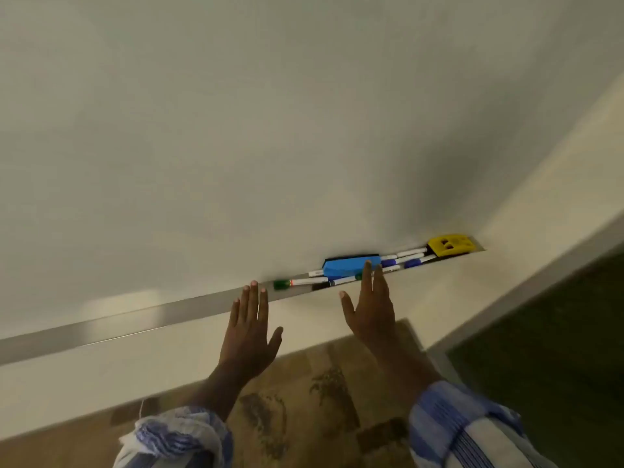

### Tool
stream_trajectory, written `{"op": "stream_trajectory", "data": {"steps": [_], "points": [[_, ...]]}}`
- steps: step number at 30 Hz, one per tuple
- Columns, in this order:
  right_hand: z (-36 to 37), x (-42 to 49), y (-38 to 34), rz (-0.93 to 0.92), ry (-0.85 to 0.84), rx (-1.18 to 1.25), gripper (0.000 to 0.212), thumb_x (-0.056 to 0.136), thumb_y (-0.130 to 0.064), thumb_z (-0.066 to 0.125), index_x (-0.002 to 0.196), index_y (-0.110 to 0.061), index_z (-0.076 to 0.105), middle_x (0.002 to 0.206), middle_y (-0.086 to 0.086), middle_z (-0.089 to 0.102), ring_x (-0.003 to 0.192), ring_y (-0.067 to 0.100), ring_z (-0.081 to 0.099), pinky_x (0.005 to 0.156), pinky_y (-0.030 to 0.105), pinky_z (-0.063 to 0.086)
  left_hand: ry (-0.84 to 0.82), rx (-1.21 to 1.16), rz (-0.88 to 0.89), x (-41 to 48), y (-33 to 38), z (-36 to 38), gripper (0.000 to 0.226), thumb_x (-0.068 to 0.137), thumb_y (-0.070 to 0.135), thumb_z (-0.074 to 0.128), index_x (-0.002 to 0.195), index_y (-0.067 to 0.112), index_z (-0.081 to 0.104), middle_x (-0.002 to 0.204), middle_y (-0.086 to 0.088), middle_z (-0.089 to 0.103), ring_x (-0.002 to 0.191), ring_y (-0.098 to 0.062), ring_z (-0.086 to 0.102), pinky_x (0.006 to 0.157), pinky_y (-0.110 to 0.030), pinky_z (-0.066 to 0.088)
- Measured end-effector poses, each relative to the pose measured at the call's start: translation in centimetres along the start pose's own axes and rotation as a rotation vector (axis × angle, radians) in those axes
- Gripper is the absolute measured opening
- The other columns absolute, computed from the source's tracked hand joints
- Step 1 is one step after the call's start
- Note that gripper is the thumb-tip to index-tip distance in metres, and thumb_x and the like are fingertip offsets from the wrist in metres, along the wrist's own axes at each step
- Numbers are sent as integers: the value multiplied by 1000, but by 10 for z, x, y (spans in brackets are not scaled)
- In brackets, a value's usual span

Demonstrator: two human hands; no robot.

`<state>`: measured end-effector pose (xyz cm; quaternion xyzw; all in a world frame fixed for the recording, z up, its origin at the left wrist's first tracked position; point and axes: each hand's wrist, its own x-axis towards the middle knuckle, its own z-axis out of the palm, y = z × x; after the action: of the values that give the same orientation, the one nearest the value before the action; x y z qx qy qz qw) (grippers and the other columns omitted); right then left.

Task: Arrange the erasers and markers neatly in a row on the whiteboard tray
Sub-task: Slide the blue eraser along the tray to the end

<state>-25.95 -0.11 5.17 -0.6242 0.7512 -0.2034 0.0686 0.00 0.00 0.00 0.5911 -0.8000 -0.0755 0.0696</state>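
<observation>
Reaching toward the board with flat palms, we have the fingers (251, 298) of our left hand (249, 336) straight and spread, their tips over the front lip of the long brushed-metal whiteboard tray (111, 327), gripping nothing. Our right hand (371, 310) is just as open and empty; its longest fingertips overlap the near edge of the blue rectangular foam eraser (349, 265), though we cannot tell whether they touch it. Crumpled blue-and-white striped cloth sleeves (452, 423) cover both wrists and are cut off by the lower frame edge.

Along the tray's right end the task's things lie bunched. That blue eraser has a dark felt strip along its back, against the smooth matte white whiteboard (270, 130). A yellow moulded plastic eraser (449, 244) with dark holes in its top sits at the tray's far right corner. Between them lie slim white markers with blue caps (405, 258), overlapping at slight angles; their count is hard to make out. Towards the tray's middle, a white marker with a green cap (293, 283) lies nearest our left hand, with another thin marker partly hidden under the blue eraser. Motion blur softens all labels. Below, a brown patterned rug (320, 393) shows.
</observation>
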Motion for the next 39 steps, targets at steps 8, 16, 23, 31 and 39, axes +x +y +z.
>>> {"op": "stream_trajectory", "data": {"steps": [8, 16, 23, 31, 39], "points": [[23, 35, 11, 164, 4, 115, 89, 90, -50, 60, 156, -19, 9, 163, 18, 12, 142, 36, 33, 99, 46, 50, -127, 69, -79, 10, -9, 32, 86, 100, 60, 27, 158, 8, -11, 165, -19, -17, 152, -33, -18, 126, -48, 2], [46, 52, 9, 172, 86, 132, 66, 86, -39, 70, 142, -20, 40, 161, 20, 12, 147, 39, 20, 110, 46, 41, -116, 67, -61, 8, -13, 35, 84, 100, 59, 24, 158, 9, -11, 165, -18, -16, 153, -33, -16, 126, -50, 4], [46, 72, 17, 167, 105, 233, 59, 84, -28, 74, 134, -18, 46, 160, 22, 13, 148, 40, 17, 112, 45, 38, -108, 30, -52, 8, -14, 31, 82, 98, 61, 15, 158, 11, -10, 165, -18, -17, 152, -33, -17, 126, -49, 2], [38, 79, 14, 147, 210, 312, 56, 77, -19, 79, 125, -12, 52, 142, 19, 34, 124, 34, 47, 98, 44, 54, -123, -24, -75, 10, -12, 28, 81, 101, 60, 23, 158, 13, -13, 165, -17, -19, 151, -32, -21, 126, -46, -5], [31, 63, -9, 248, 241, 405, 70, 71, -32, 84, 126, -10, 47, 131, 15, 47, 114, 29, 51, 91, 31, 47, 104, -508, -30, 46, 46, -14, 68, 100, 38, 54, 157, 18, 24, 159, -9, 31, 139, -25, 42, 107, -42, 48]]}}
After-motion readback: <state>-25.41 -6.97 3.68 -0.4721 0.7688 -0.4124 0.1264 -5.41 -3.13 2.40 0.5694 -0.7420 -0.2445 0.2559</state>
